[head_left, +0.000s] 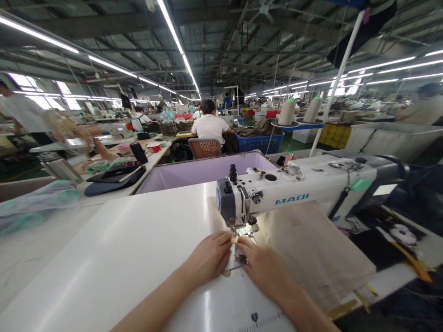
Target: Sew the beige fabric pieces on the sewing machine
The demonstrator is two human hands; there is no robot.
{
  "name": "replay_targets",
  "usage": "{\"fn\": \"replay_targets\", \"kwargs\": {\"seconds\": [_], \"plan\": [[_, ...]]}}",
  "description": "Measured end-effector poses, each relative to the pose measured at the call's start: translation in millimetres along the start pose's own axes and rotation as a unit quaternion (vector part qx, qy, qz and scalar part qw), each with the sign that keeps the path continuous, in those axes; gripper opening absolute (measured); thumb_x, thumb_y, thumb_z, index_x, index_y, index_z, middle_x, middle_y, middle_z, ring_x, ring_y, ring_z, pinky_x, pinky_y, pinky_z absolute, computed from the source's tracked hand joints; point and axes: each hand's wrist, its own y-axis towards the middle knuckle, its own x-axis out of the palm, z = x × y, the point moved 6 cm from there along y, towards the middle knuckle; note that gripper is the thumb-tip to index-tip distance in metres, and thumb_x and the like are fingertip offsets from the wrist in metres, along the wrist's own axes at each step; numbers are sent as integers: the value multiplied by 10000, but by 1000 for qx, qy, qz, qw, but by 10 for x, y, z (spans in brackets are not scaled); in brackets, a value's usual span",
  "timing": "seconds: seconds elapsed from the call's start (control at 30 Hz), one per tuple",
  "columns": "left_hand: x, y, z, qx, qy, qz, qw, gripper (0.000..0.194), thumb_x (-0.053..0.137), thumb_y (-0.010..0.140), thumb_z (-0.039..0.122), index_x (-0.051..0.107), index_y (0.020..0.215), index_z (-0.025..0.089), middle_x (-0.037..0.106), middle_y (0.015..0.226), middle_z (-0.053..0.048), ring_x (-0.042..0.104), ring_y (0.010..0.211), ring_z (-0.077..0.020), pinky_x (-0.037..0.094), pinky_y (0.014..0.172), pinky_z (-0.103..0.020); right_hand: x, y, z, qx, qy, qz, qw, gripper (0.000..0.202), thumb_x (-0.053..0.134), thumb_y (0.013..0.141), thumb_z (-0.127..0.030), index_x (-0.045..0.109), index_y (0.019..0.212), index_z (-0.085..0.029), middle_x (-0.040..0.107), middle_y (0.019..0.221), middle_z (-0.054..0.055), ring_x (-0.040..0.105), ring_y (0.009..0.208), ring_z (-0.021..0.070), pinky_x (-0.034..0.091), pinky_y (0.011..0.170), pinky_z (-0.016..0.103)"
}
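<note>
A white sewing machine (pixel 294 186) with blue lettering stands on a glossy white table (pixel 138 249). My left hand (pixel 212 256) is closed just in front of the lit needle area, its fingertips pinched at a small pale piece (pixel 235 240). Close beside it on the right, my right hand (pixel 259 263) has its fingers bent together at the same small piece. Fingers hide most of what lies between them. Beige fabric (pixel 304 244) lies under the machine arm and spreads to the right.
Behind the table is a lilac bin (pixel 207 168). At the left are a steel flask (pixel 58 166), a dark pouch (pixel 116 180) and plastic wrap (pixel 41 203). Thread cones (pixel 286 112) stand behind the machine. A person in white (pixel 209 127) sits ahead.
</note>
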Motion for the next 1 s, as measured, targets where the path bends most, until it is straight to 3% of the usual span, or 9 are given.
{"fn": "replay_targets", "kwargs": {"seconds": [0.2, 0.4, 0.5, 0.6, 0.77, 1.0], "plan": [[10, 47, -132, -7, 17, -2, 1000, 230, 449, 952, 140, 614, 1107, 183, 648, 1098, -94, 615, 1035, -240, 522, 949, -375, 6, -33, -9, 14, 5, 7, 1000, 391, 530, 834, -41, 639, 1144, -253, 683, 1216, 3, 701, 980, 198, 505, 810, 258], [35, -20, -197, -43, 41, 51, 997, 333, 484, 954, 149, 567, 1272, 203, 621, 1292, -89, 572, 1182, -254, 479, 1024, -431, 91, -195, -15, 59, 26, -5, 998, 473, 507, 785, -42, 621, 1200, -239, 605, 1382, 23, 675, 1091, 229, 525, 871, 287], [58, -59, -97, -77, 61, 29, 995, 254, 522, 942, 154, 617, 1174, 196, 650, 1199, -84, 585, 1116, -271, 512, 956, -444, 82, -261, -9, 71, 45, -1, 996, 493, 490, 795, -59, 610, 1238, -240, 601, 1393, 34, 658, 1130, 234, 519, 917, 301], [108, -133, 129, -92, 57, -9, 994, 135, 565, 937, 198, 648, 1042, 186, 661, 1084, -81, 597, 1043, -274, 540, 906, -431, 58, -319, -14, 61, 70, 5, 996, 474, 481, 800, -69, 617, 1225, -227, 615, 1372, 52, 652, 1137, 229, 499, 967, 306], [161, -270, 413, -68, 80, -18, 994, 256, 517, 970, 204, 605, 1204, 152, 655, 1203, -117, 599, 1085, -299, 544, 936, -480, 98, -378, -14, 31, 70, -10, 997, 464, 457, 811, -61, 622, 1213, -223, 650, 1300, 54, 678, 1061, 219, 517, 912, 301], [76, -327, 433, 2, 62, -16, 998, 351, 473, 998, 195, 546, 1341, 201, 633, 1317, -98, 586, 1173, -278, 524, 1005, -457, 161, -360, -10, 19, 8, -31, 999, 398, 488, 853, -57, 618, 1195, -212, 663, 1221, 50, 695, 950, 220, 519, 766, 288]]}}
